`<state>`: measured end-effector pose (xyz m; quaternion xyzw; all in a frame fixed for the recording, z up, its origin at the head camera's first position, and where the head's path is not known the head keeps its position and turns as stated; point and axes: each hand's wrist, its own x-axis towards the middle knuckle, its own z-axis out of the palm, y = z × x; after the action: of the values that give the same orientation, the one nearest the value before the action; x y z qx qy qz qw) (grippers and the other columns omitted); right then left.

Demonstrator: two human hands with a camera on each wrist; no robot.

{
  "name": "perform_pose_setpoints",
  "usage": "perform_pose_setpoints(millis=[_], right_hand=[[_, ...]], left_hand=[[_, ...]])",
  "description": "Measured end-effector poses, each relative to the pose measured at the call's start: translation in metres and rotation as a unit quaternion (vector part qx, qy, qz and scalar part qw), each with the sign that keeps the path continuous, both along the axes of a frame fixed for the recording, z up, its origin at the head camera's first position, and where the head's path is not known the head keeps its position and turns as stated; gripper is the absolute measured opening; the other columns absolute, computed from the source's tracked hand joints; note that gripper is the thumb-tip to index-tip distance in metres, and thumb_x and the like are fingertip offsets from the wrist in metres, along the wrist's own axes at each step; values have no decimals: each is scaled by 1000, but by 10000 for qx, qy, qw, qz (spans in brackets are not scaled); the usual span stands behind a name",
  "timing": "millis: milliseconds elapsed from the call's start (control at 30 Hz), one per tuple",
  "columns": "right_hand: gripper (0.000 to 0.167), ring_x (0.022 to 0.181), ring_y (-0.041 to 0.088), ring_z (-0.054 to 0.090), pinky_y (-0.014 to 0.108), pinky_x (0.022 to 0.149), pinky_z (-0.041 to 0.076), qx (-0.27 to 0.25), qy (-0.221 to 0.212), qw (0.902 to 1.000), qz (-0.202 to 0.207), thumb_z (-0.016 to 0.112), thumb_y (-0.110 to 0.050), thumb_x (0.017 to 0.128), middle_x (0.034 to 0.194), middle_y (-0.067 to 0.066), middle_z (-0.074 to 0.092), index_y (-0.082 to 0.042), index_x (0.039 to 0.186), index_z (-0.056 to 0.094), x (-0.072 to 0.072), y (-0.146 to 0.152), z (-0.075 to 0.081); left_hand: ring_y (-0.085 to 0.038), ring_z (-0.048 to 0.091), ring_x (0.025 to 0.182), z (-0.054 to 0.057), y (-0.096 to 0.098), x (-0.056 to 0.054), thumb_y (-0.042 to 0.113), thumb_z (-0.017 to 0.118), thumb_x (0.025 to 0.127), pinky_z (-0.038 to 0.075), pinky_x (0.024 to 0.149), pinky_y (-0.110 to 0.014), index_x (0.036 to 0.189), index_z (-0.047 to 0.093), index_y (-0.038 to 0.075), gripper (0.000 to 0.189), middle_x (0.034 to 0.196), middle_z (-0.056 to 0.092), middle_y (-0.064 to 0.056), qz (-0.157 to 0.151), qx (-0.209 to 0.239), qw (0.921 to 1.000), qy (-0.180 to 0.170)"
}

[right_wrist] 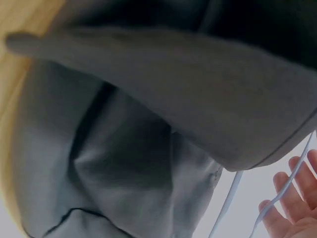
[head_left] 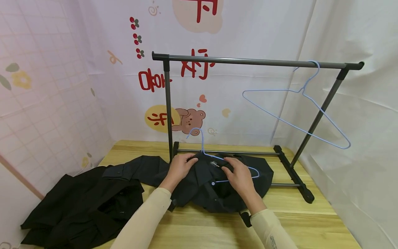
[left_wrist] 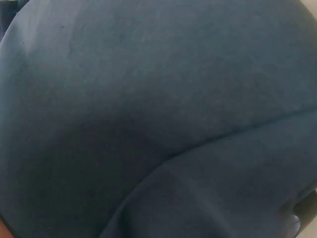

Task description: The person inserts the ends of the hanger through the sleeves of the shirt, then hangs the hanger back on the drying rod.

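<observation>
A black jacket [head_left: 192, 188] lies crumpled on the table in front of me, a pale label showing at its neck. Partly inside it is a blue wire hanger [head_left: 202, 141], whose hook stands up out of the collar. My left hand [head_left: 181, 168] grips the collar area left of the hook, thumb toward the hanger. On the other side, my right hand [head_left: 239, 174] holds the jacket's edge over the hanger's arm. Dark cloth [left_wrist: 158, 99] fills the left wrist view. In the right wrist view, the right fingers [right_wrist: 297, 198] lie behind the hanger's wire, beside a hanging flap.
A black metal rack [head_left: 248, 61] stands behind the jacket, its foot [head_left: 292, 173] at the right. Another blue wire hanger [head_left: 280, 119] hangs from its bar. More black clothing [head_left: 74, 204] is heaped at the left of the wooden table [head_left: 311, 224]. Printed cloth walls surround it.
</observation>
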<state>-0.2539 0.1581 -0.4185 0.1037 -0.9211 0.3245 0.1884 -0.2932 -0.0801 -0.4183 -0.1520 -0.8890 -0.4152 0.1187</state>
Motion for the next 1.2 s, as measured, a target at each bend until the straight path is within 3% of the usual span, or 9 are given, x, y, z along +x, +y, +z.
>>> perform_pose_setpoints(millis=[167,333,500,733,933,1067,1200], right_hand=[[36,120,35,58,53,100,44,-216,236,9991,-284,71,-20,93,131,13,63,-6,127,68,7,4,-2],[30,106,35,65,51,91,49,-351,500,9958,-687,72,-19,92,117,13,70,-5,118,72,10,6,-3],[31,98,33,67,50,86,50,-343,36,9933,-1103,71,-25,92,104,12,73,-4,114,73,11,5,-10],[35,104,42,64,57,88,48,-248,-886,9857,-1409,67,-30,94,112,18,71,-4,118,73,11,3,-19],[27,104,44,64,57,89,48,-649,-843,9823,-1542,64,-22,97,110,19,71,-2,112,75,8,12,-20],[27,105,43,63,56,89,47,-1019,-826,9766,-1703,63,-22,97,109,19,71,-3,109,76,5,21,-17],[27,105,42,62,55,88,47,-1180,-799,9730,-1816,62,-24,98,109,20,71,-3,108,76,2,31,-8]], left_hand=[[-27,67,106,5,0,-2,28,65,98,52,90,-45,121,73,13,29,117,71,-8,265,-119,9996,-34],[-30,65,109,14,-2,-2,29,64,98,50,93,-47,123,71,11,32,119,70,-10,596,65,9981,-120],[-30,66,104,20,-5,-3,28,65,98,51,90,-46,118,74,11,28,112,72,-11,704,209,9973,1],[-25,68,94,22,-4,-2,28,66,97,52,82,-42,110,76,13,22,104,73,-6,512,345,9978,248],[-23,68,100,23,-5,-1,28,65,98,52,87,-42,115,75,13,25,110,73,-6,213,529,9979,308],[-23,66,106,24,-10,-1,29,64,98,51,92,-42,119,73,14,27,115,71,-5,-43,792,9968,133],[-24,64,111,23,-18,-3,30,63,99,49,95,-43,124,71,14,30,120,69,-5,-203,777,9968,0]])
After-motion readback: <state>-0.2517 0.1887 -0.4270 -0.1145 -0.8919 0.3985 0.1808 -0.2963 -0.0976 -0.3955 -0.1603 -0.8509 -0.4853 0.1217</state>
